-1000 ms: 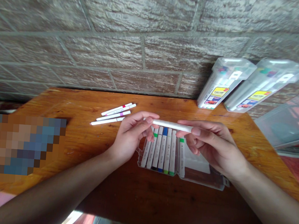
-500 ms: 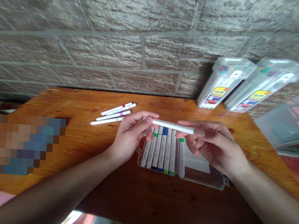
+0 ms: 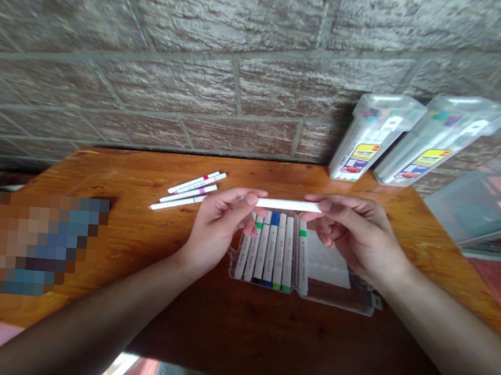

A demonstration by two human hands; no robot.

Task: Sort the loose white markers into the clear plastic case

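A white marker is held level in the air between both hands. My left hand pinches its left end between thumb and fingers. At the other end, my right hand has its thumb and fingers closed on the tip. Below the marker lies an open clear plastic case with several white markers side by side in its left half, some with green or blue bands. One green-banded marker lies by the hinge, beside a white paper in the right half.
Several loose white markers lie left of my left hand, with red and purple bands among them. Two clear marker boxes stand against the stone wall at the back right. A pixelated patch covers something on the wooden table's left side.
My right hand has risen slightly and now grips the marker's right end, where its fingers were looser before. The marker has turned from sloping down rightward to level.
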